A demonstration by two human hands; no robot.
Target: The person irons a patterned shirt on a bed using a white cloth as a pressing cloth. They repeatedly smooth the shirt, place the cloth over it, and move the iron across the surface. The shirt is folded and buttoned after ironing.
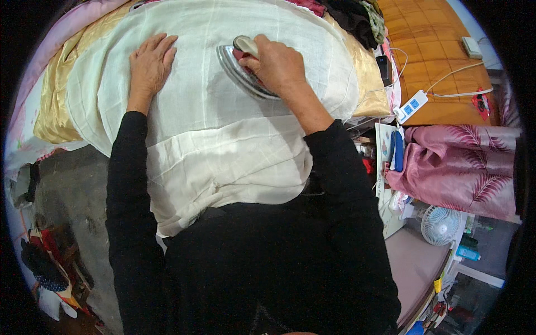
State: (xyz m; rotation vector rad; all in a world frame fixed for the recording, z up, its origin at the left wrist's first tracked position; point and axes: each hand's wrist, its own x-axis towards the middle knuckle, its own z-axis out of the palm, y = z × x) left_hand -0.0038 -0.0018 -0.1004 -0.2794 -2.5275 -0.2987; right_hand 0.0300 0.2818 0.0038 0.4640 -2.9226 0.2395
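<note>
My right hand [278,67] grips the handle of a clothes iron [243,77], whose metal soleplate rests on a thin white cloth [184,104]. To the left, my left hand [151,65] lies palm down on the same cloth, fingers spread a little and holding nothing. The cloth covers the raised surface before me, and its near part hangs in folds towards my body. Gold satin fabric [63,104] shows from under it on the left and again at the right edge.
A white power strip [412,107] with cords lies right of the cloth, on an orange-brown quilted surface [444,92]. Near it is a black device [383,69]. A pink patterned curtain [473,167] and a small fan [441,226] are at the right. Dark clothes [351,21] are piled at the far edge.
</note>
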